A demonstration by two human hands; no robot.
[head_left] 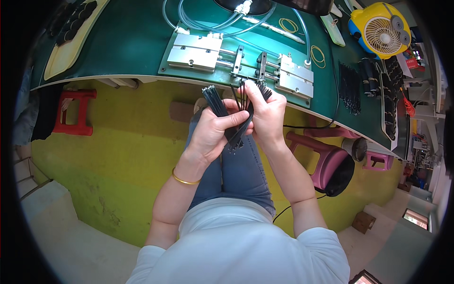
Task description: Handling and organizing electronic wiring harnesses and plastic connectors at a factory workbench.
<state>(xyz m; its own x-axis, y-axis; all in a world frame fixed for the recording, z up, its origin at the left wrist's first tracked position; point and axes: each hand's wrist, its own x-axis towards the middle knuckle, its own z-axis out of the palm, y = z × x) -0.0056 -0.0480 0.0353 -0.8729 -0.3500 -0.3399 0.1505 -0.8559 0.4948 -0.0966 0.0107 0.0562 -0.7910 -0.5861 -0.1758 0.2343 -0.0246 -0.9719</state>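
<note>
Just near of the green desk (pixel 142 42) edge, the left hand (pixel 213 135) is clamping its fingers around a fanned bundle of thin black strips (pixel 222 111) while the right hand (pixel 267 116) is pinching single strips at the top, seemingly separating them below the metal fixture (pixel 241 64).

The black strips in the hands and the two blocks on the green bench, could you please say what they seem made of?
Black strips: probably plastic, thin, matt, fanned out slightly. Blocks: seemingly bare metal, silver-grey, flat-faced, reflecting light. Both hands grip the bundle.
</note>
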